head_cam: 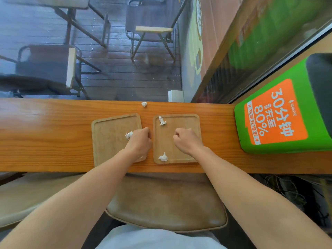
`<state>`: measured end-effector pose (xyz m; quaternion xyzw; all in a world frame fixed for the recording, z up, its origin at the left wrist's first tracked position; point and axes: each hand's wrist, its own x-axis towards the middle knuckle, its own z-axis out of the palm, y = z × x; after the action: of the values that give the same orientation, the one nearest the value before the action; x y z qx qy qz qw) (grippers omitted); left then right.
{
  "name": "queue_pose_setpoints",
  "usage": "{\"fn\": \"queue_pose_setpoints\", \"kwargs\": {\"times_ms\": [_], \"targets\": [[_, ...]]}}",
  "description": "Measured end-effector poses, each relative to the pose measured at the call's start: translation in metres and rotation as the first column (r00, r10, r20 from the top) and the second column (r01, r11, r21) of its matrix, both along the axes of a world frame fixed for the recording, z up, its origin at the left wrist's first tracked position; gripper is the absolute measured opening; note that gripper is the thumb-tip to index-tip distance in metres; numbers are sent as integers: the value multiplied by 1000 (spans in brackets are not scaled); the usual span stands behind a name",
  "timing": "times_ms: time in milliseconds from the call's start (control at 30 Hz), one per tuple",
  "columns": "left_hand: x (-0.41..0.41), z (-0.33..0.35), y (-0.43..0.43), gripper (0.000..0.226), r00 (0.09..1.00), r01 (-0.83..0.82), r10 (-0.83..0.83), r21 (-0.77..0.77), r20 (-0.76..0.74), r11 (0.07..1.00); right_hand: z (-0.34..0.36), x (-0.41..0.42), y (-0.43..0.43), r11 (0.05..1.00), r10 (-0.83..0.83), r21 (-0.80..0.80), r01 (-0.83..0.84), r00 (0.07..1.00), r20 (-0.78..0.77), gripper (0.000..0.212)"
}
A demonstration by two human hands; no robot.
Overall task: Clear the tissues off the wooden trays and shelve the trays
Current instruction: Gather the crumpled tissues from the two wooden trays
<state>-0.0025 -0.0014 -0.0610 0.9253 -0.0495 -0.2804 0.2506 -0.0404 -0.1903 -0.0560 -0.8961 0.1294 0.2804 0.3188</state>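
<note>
Your left hand [139, 141] closes on a tissue [129, 135]; your fisted right hand [186, 141] shows nothing held. Both wooden trays [177, 139] stay unshelved.

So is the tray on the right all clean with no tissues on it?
No, the right tray has two crumpled tissues on it, one in its far left corner and one near its front edge.

Both bare forearms reach forward; left hand [139, 141] curled into a fist, right hand [186, 140] fisted too, knuckles down.
</note>
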Motion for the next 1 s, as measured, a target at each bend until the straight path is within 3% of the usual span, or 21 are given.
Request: {"fn": "queue_pose_setpoints", "kwargs": {"times_ms": [233, 433, 667, 833, 1000], "targets": [[18, 3, -1, 23, 997, -70, 70, 1, 25, 998, -3, 21, 8, 998, 33, -50, -31, 999, 41, 26], [47, -7, -2, 35, 977, 55, -101, 235, 187, 970, -9, 44, 19, 996, 44, -79, -37, 995, 84, 30], [92, -31, -10, 36, 935, 5, -94, 251, 343, 968, -35, 60, 33, 996, -20, -80, 43, 963, 267, 19], [115, -51, -16, 41, 938, 14, -116, 300, 326, 954, -56, 65, 37, 993, -9, -106, 43, 954, 300, 36], [129, -57, -18, 29, 945, 83, -173, 307, 278, 948, -65, 67, 39, 991, 19, -132, 22, 954, 300, 24]]}}
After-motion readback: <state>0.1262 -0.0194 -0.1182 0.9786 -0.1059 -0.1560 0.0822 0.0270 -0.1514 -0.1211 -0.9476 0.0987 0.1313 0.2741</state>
